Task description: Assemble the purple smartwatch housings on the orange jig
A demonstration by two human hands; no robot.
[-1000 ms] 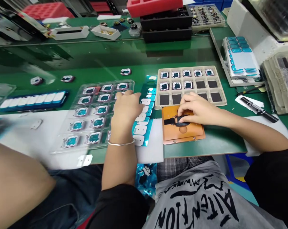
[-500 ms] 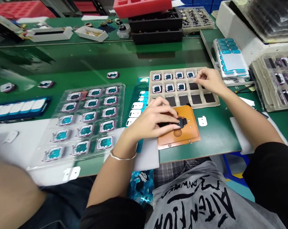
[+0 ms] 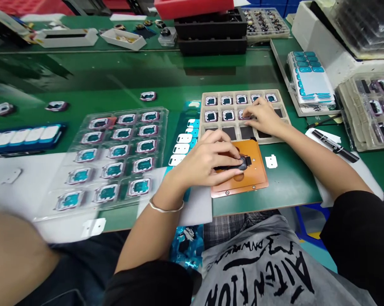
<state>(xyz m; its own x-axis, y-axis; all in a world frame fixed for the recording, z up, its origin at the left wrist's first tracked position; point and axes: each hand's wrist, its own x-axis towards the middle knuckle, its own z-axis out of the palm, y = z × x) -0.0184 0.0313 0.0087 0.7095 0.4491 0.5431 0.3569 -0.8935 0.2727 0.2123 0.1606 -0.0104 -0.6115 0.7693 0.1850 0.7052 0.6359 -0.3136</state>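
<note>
My left hand (image 3: 211, 159) lies over an orange plate (image 3: 258, 174), its fingers closed around a dark, watch-shaped piece (image 3: 243, 163) on top of it. Behind the plate is a beige compartment tray (image 3: 289, 135) with small square watch housings, their centres dark, in its two far rows. My right hand (image 3: 264, 117) reaches into that tray. Its thumb and fingertips pinch at a housing (image 3: 241, 114) in the second row, partly covering it. Another housing (image 3: 271, 97) sits in the far right compartment.
A clear tray (image 3: 165, 140) of teal-centred housings lies left. White stickers (image 3: 181, 148) are on a teal sheet beside it. A loose white sticker (image 3: 271, 161) and black marker (image 3: 335, 145) lie right. Stacked trays (image 3: 345, 106) stand far right. Another person's arm (image 3: 16, 259) is at lower left.
My right hand has moved left and nearer, from the tray's far right corner to the second row. A housing now shows in that corner. My left hand stays on the dark piece.
</note>
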